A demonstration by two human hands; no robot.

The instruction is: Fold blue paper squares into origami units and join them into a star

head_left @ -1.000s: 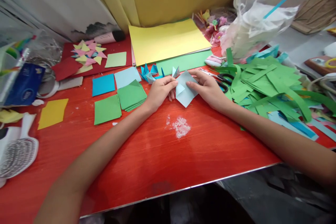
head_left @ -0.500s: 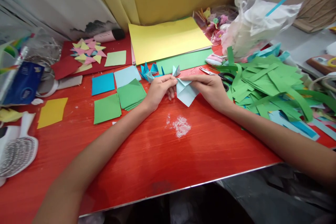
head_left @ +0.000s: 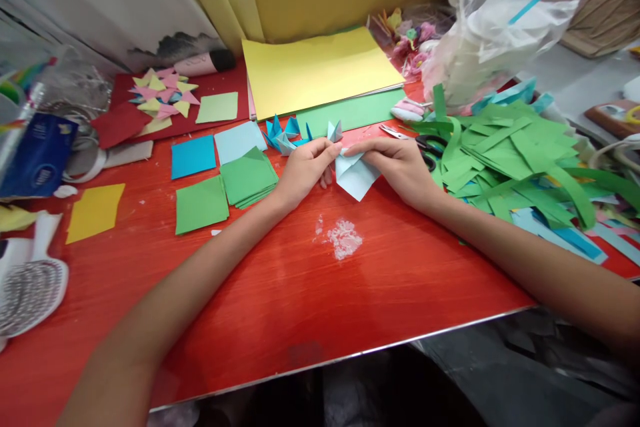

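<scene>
A pale blue paper square (head_left: 356, 177), partly folded, lies on the red table (head_left: 280, 293) between both hands. My left hand (head_left: 304, 170) pinches its upper left corner with curled fingers. My right hand (head_left: 397, 163) presses and pinches the top fold from the right. Several small folded blue paper pieces (head_left: 287, 133) stand just behind my left hand. Stacked green paper squares (head_left: 249, 178) lie left of my left wrist.
A heap of green paper strips (head_left: 505, 160) and black-handled scissors (head_left: 425, 147) lie to the right. Large yellow sheets (head_left: 315, 70) lie behind, with a plastic bag (head_left: 490, 27) at the back right. Blue, green and yellow squares (head_left: 193, 157) and a white hairbrush (head_left: 30, 280) lie at left.
The upper part of the pale blue paper has been folded down and both hands have closed in on the top edge. The view has shifted slightly.
</scene>
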